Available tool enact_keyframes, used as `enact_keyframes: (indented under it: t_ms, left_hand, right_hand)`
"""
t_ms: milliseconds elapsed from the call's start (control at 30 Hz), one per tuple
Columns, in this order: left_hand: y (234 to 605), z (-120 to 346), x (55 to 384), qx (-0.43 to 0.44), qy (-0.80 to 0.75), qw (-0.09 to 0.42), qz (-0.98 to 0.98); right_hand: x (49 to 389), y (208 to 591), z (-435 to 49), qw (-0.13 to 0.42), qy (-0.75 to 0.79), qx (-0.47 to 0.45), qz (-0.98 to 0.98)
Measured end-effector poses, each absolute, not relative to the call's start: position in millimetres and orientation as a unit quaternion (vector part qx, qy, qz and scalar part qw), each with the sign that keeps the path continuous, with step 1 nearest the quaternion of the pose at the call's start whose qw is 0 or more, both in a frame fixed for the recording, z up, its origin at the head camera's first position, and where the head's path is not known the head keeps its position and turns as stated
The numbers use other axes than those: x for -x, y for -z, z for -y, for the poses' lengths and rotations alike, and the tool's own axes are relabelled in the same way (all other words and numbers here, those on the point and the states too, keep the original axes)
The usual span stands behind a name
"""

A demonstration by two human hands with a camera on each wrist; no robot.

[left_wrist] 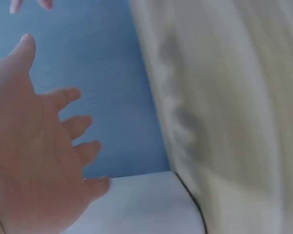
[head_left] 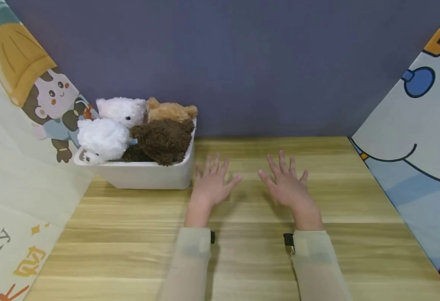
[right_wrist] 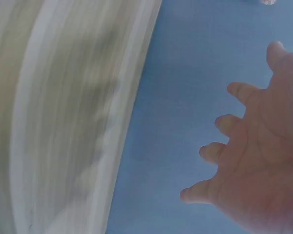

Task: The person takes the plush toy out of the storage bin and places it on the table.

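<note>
**Head view with both wrist views: layout and contact status**

We located the white bin [head_left: 152, 177] at the rear left of the wood-grain table [head_left: 250, 267], near the dark blue-grey back panel [head_left: 265, 67]. Its contents were arranged as follows: a fluffy white toy [head_left: 103, 138] at front left, a pinkish-white toy [head_left: 122, 109] at rear left, a tan toy [head_left: 170, 112] at rear right and a dark brown toy [head_left: 163, 142] at front right. The head of the fluffy white toy hung over the front left rim.

We observed the left hand [head_left: 210, 186] just to the right of the bin and the right hand [head_left: 288, 188] farther right, with a gap between the two. Both hands were poised above the table with fingers straight and fanned apart, and cast soft shadows on it. The head view showed us their backs; the wrist views showed us their palms. In the left wrist view, the little finger overlapped the bin wall; we could not tell whether it touched.

We noted a light sleeve [head_left: 319, 267] on each arm, with a dark strap [head_left: 289, 240] at the inner side of each cuff. A left panel [head_left: 13, 167] bore a cartoon figure [head_left: 56, 98] in a yellow cap; a right panel [head_left: 385, 125] bore boldly outlined shapes.
</note>
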State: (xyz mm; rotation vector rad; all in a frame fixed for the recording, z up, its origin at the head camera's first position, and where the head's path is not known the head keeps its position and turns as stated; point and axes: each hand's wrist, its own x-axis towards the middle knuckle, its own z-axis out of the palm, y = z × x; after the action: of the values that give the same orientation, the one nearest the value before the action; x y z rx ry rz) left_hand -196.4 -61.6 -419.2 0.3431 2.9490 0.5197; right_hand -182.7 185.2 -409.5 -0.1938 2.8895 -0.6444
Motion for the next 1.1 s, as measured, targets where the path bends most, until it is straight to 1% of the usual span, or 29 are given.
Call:
enact_keyframes:
  t_ms: [67,133,200,233,267,300,367,433,467,500,567,600,667,700,733,933,1033,1100]
  left_hand:
    - [405.1,67.0,193.5,-0.135,-0.223,0.081,-0.962]
    - [383.5,77.0,186.6,-0.169,-0.300,0.095,-0.934]
    - [355.8,90.8,176.7,-0.207,-0.374,0.086,-0.900]
    - [340.3,99.4,171.5,-0.226,-0.407,0.068,-0.883]
    - [325.6,109.1,166.4,-0.248,-0.435,0.038,-0.865]
    - [312.3,119.7,161.7,-0.267,-0.456,-0.003,-0.849]
    - [288.0,144.0,150.5,-0.273,-0.457,-0.102,-0.840]
    - [268.9,172.9,139.9,-0.242,-0.441,-0.204,-0.840]
    - [261.4,188.6,134.8,-0.208,-0.428,-0.242,-0.845]
    - [255.8,206.1,130.6,-0.169,-0.413,-0.256,-0.857]
    - [250.8,241.5,126.5,-0.098,-0.383,-0.248,-0.885]
    - [251.4,258.5,126.6,-0.071,-0.374,-0.231,-0.895]
    - [258.0,290.4,131.7,-0.029,-0.355,-0.176,-0.918]
    - [263.8,305.0,135.9,-0.019,-0.346,-0.152,-0.926]
    - [270.4,317.5,140.5,-0.011,-0.340,-0.140,-0.930]
    - [314.1,372.7,155.0,0.057,-0.334,-0.101,-0.935]
    - [332.0,386.9,156.2,0.068,-0.399,-0.082,-0.911]
    - [341.2,392.0,157.7,0.064,-0.480,-0.069,-0.872]
  right_hand:
    - [187.3,404.7,-180.1,0.085,0.219,0.074,-0.969]
    - [192.2,399.5,-171.7,0.081,0.222,0.085,-0.968]
    - [197.2,392.9,-160.5,0.076,0.226,0.098,-0.966]
    - [200.7,388.9,-154.2,0.073,0.227,0.106,-0.965]
    - [203.7,383.8,-148.0,0.072,0.228,0.116,-0.964]
    - [206.4,378.4,-141.8,0.072,0.233,0.127,-0.962]
    - [211.0,368.6,-130.5,0.079,0.242,0.152,-0.955]
    - [213.7,360.2,-120.7,0.090,0.260,0.180,-0.945]
    - [214.1,356.3,-116.5,0.097,0.273,0.193,-0.937]
    - [214.7,353.4,-112.6,0.105,0.287,0.203,-0.930]
    - [217.3,350.4,-105.3,0.119,0.315,0.222,-0.915]
    - [218.5,349.0,-101.5,0.123,0.330,0.229,-0.907]
    - [222.5,348.6,-92.3,0.134,0.364,0.234,-0.891]
    - [224.4,348.5,-86.7,0.139,0.384,0.234,-0.882]
    - [226.2,349.3,-80.6,0.143,0.407,0.233,-0.872]
    - [222.9,351.8,-37.5,0.175,0.495,0.202,-0.827]
    - [218.3,353.2,-20.5,0.200,0.550,0.182,-0.790]
    - [215.8,353.8,-13.4,0.225,0.621,0.155,-0.735]
